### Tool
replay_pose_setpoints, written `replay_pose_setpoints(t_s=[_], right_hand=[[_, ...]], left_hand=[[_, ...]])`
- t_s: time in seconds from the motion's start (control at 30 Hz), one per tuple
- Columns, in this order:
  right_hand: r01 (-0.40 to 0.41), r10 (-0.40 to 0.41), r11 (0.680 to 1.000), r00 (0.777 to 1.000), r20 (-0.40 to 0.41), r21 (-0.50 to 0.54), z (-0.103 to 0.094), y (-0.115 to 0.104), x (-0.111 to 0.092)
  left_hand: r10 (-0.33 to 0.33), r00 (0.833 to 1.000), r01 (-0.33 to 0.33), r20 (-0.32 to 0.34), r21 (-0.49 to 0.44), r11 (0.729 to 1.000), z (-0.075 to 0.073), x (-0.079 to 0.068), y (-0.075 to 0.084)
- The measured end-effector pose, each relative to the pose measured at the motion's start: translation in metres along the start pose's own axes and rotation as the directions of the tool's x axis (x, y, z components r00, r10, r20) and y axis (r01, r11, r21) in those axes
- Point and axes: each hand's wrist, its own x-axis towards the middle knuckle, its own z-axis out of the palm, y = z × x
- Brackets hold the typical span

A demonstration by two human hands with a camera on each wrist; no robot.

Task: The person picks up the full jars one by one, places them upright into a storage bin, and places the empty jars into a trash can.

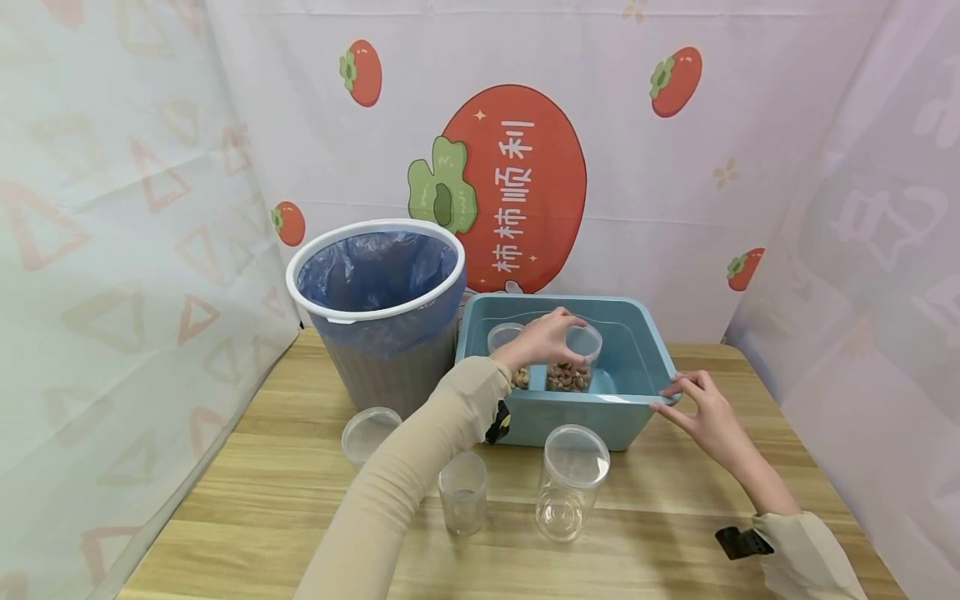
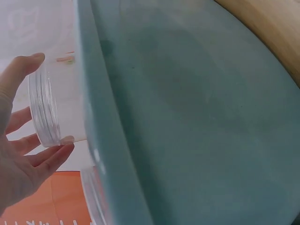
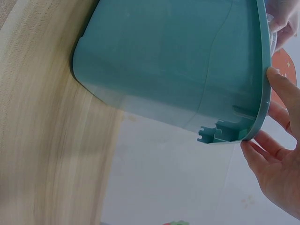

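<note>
Inside the light blue plastic tub (image 1: 566, 417), my left hand (image 1: 542, 340) grips the top of a clear jar (image 1: 588, 342) with brown nuts in its bottom. In the left wrist view the thumb and fingers of the left hand (image 2: 23, 161) curl round the rim of this jar (image 2: 65, 101). A second clear jar (image 1: 504, 335) with nuts stands to its left in the tub, partly behind the left wrist. At the tub's front right corner, my right hand (image 1: 708, 421) pinches the rim; the right wrist view has its thumb and fingers along the rim (image 3: 265, 89).
Left of the tub stands a grey bin (image 1: 330, 315) lined with a blue bag. In front, on the wooden table (image 1: 262, 467), are a wide lidded jar (image 1: 371, 429) partly behind the left sleeve, a small clear jar (image 1: 462, 496) and a tall lidded jar (image 1: 572, 479).
</note>
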Motion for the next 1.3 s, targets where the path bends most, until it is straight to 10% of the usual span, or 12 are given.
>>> replay_pose_setpoints(t_s=[0.8,1.07,1.3], right_hand=[[-0.018,0.018,1.000,0.999,0.033,-0.006,0.000,-0.002,0.000],[-0.108,0.123,0.991,0.960,0.253,-0.073,-0.018,-0.020,0.014],[-0.117,0.144,0.988,0.923,0.358,-0.096,-0.028,-0.039,0.026]], left_hand=[[-0.037,0.991,0.025,0.126,0.091,0.996,0.011,0.000,-0.007],[-0.046,0.987,0.014,0.152,0.208,0.978,0.002,-0.011,-0.003],[0.024,0.992,-0.033,0.128,0.073,0.997,-0.022,-0.027,0.000]])
